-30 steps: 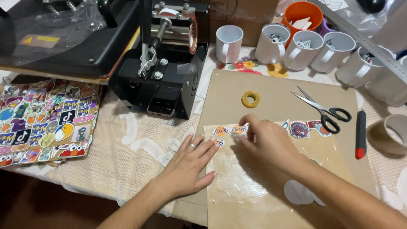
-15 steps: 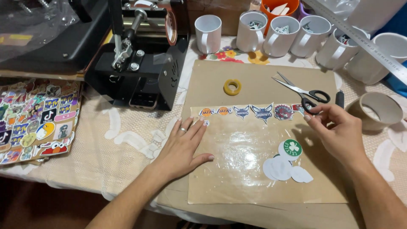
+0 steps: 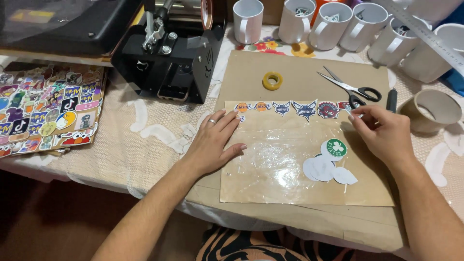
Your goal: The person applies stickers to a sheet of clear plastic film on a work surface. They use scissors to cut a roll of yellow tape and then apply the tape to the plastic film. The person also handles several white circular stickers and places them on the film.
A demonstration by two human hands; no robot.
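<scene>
Scissors (image 3: 355, 88) and yellow tape roll (image 3: 272, 80) lie above the clear film sheet (image 3: 280, 154); left hand (image 3: 212, 142) presses flat, fingers spread, right hand (image 3: 382, 133) pinches the sheet's upper-right corner; six white mugs (image 3: 248, 19) line the top.

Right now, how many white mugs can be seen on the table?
6, in a row along the back: one beside the press, four close together, the last under the ruler at far right. More may be out of frame.
</scene>
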